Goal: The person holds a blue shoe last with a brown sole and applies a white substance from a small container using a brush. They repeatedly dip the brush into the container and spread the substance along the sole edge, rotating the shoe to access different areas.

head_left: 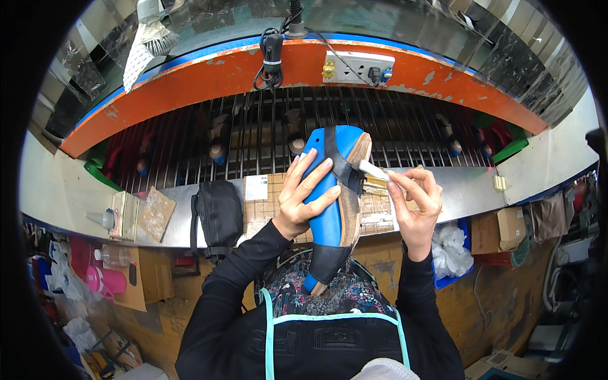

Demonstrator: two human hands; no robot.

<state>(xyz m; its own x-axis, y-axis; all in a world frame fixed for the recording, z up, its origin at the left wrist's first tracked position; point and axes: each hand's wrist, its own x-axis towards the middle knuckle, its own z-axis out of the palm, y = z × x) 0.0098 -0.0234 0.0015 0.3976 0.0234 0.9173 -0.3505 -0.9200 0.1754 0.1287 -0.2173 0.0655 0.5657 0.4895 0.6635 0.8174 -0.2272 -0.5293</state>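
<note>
The left hand point(301, 199) is holding a blue shoe last point(327, 229) with black straps and a cork sole, its fingers spreading across the side, above the table's point(461, 185) near edge. The right hand's point(416, 206) fingers are pinching a slim white tool point(375, 171), which is pointing left toward the sole's far part. A black bag point(218, 214) is lying to the left.

A black bag point(220, 214) lies on the metal desk point(468, 193), a brown board point(156, 213) to its left. Beyond, a power strip point(356, 68) is fixed to an orange panel point(190, 79), near a bundled cable point(272, 62), above a row of rods point(253, 120). A pink jug point(104, 282) sits near a clear bottle point(116, 256) at left; at right, a blue bin point(444, 282) holds plastic bags point(451, 248).
</note>
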